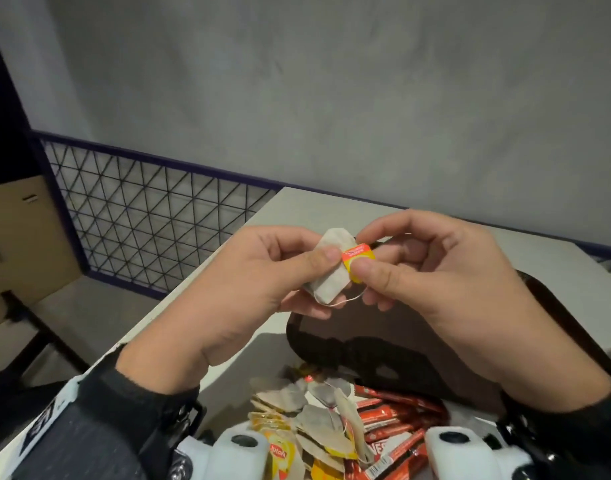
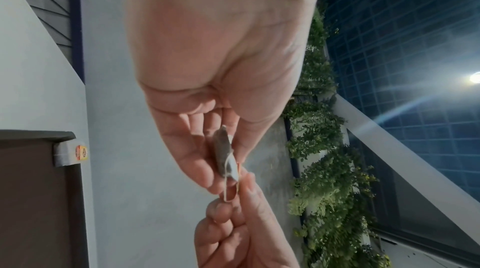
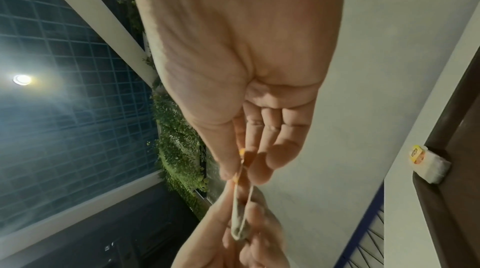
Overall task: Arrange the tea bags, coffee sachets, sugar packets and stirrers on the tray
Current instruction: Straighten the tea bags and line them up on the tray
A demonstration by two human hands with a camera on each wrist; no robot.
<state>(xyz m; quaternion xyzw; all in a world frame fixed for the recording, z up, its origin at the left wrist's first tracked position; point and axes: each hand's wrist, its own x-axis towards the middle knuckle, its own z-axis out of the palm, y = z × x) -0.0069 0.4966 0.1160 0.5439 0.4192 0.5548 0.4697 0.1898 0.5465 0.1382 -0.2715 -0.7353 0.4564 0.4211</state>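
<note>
My left hand [image 1: 311, 261] holds a white tea bag [image 1: 331, 268] between thumb and fingers, above the far end of the dark brown tray [image 1: 331, 327]. My right hand [image 1: 370, 258] pinches the bag's orange-yellow tag [image 1: 357, 261], and its string [image 1: 352, 297] loops below. The wrist views show the same bag [image 2: 223, 153] [image 3: 239, 221] edge-on between both hands. Another tea bag [image 3: 428, 165] [image 2: 70, 153] lies at the tray's edge [image 3: 454, 128]. A pile of tea bags [image 1: 318, 420], yellow sachets [image 1: 276, 441] and red coffee sticks [image 1: 390, 424] lies near me.
The white table [image 1: 228, 258] ends just left of my left arm. Beyond that edge stand a wire-mesh railing [image 1: 151, 213] and a cardboard box [image 1: 23, 244]. A grey wall [image 1: 331, 98] rises behind the table.
</note>
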